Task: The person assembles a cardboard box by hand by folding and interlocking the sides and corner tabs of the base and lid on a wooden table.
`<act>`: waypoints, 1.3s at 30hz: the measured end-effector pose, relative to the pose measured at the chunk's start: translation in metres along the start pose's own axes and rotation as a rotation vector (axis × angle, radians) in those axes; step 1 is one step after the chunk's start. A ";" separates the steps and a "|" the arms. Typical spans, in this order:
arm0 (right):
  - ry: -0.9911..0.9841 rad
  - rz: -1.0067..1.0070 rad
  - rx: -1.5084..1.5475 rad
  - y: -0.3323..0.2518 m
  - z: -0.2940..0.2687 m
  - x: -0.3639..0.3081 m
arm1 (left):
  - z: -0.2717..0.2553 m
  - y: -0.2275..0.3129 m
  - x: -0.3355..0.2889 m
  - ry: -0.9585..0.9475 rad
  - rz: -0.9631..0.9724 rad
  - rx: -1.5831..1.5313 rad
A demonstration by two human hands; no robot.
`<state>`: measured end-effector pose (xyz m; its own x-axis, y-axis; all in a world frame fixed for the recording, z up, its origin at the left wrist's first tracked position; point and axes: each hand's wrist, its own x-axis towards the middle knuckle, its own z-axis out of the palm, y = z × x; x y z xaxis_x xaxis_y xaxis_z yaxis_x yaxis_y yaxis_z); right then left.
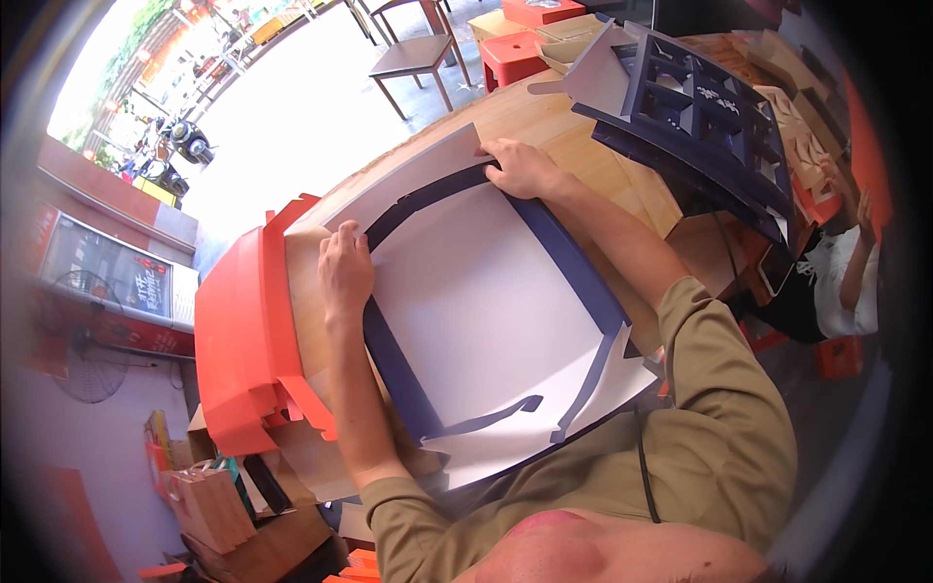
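In front of me on the wooden table lies a partly folded cardboard box (486,291), white inside with navy side walls. Its far side stands up with a white flap. My left hand (346,270) is closed on the far left corner, fingers curled over the wall. At the far right corner, my right hand (525,169) pinches the end of the far wall; its thumb is on the inner side. The near side is unfolded, and a loose navy-edged strip curls over the white base close to my body.
Flat red card pieces (248,330) lie left of the box. Navy compartment trays (705,107) are stacked at the far right on the wooden table (622,175). Beyond it stand a red stool (512,58) and a chair (413,56). Another person (844,282) is at the right.
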<state>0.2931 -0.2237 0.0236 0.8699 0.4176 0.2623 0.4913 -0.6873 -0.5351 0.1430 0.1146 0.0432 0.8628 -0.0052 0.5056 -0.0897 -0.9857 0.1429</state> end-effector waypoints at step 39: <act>0.169 0.001 0.517 0.056 0.025 0.021 | 0.035 -0.054 -0.004 0.066 -0.460 -1.018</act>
<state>0.3374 -0.2384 -0.0212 0.8860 0.2869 0.3644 0.4425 -0.2878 -0.8493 0.1613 0.1620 0.0039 0.8932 0.3632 0.2652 -0.1602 -0.2940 0.9423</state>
